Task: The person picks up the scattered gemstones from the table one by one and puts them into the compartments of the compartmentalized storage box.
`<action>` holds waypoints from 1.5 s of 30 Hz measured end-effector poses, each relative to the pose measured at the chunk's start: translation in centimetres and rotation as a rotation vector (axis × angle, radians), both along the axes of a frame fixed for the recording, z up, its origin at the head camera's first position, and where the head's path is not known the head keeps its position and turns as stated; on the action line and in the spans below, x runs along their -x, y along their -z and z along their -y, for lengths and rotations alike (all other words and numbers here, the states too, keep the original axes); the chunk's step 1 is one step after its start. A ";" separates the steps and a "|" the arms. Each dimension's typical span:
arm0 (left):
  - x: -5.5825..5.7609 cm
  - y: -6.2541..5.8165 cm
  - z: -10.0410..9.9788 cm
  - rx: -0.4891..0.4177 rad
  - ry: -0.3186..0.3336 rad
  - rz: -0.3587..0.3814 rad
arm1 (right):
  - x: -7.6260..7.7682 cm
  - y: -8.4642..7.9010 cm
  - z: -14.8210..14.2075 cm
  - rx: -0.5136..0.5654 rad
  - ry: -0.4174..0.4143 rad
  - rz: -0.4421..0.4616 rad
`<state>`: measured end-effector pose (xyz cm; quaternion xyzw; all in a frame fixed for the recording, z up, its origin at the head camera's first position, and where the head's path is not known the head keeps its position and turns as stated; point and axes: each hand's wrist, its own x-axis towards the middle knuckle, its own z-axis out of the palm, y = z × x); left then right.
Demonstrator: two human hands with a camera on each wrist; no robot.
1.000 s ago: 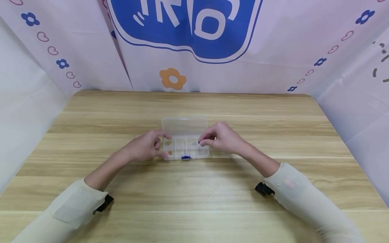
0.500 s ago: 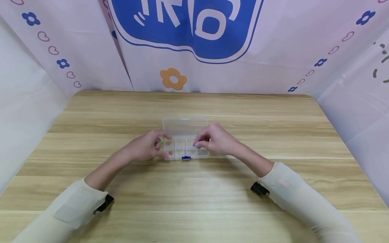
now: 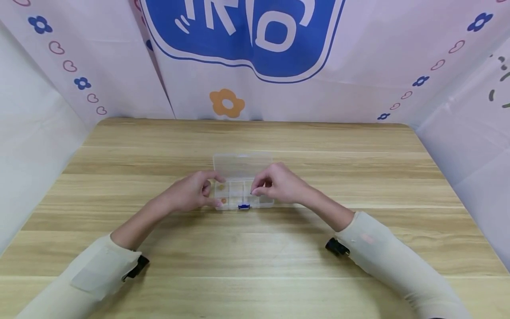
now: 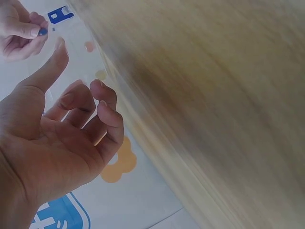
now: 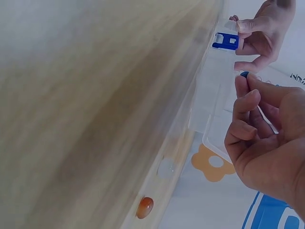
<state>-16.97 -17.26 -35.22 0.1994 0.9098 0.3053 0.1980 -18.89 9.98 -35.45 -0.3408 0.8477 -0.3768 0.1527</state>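
A clear plastic compartment box [image 3: 236, 190] stands on the table with its lid [image 3: 241, 166] raised at the back and a blue latch [image 3: 244, 207] in front. My left hand [image 3: 189, 192] holds its left end, index finger at the back edge and thumb at the front, other fingers curled. An orange bead [image 3: 223, 201] and a yellowish one [image 3: 222, 187] lie in the left compartments. My right hand [image 3: 279, 184] pinches a small dark blue bead [image 5: 244, 74] between thumb and index finger, over the middle-right compartments. This hand hides part of the box's right side.
The wooden table [image 3: 255, 257] spreads around the box, and a printed white backdrop [image 3: 191, 97] rises behind it. In the right wrist view, an orange-red bead [image 5: 145, 208] and a clear one [image 5: 166, 168] show low down. Black wrist cameras [image 3: 337, 247] hang at both sleeves.
My right hand has moved left with the blue bead, from the right compartments toward the box's middle. The left hand and the box have stayed in place.
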 end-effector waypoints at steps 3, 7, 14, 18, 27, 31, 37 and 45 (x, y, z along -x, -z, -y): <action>0.0 0.0 0.0 -0.001 -0.002 0.003 | 0.1 0.1 0.1 0.006 -0.008 -0.006; 0.0 0.0 0.0 -0.001 0.000 0.002 | 0.1 0.1 0.1 0.005 -0.013 -0.009; 0.0 0.0 -0.1 0.002 0.001 0.005 | 0.0 -0.1 0.2 -0.025 -0.004 -0.012; 0.0 0.0 0.0 0.002 0.001 0.005 | 0.0 -0.1 0.3 -0.034 -0.002 -0.015; 0.0 0.1 0.0 0.002 0.006 0.000 | 0.0 0.0 0.3 -0.030 -0.005 -0.010; 0.1 0.2 0.0 0.003 0.008 0.000 | 0.0 0.0 0.1 -0.034 0.004 -0.004; 0.0 0.2 0.0 0.002 0.011 -0.001 | 0.0 -0.1 -0.6 -0.031 0.028 -0.009; -0.1 0.1 -0.1 0.010 0.003 -0.002 | -0.2 -0.2 -2.2 -0.036 0.092 0.008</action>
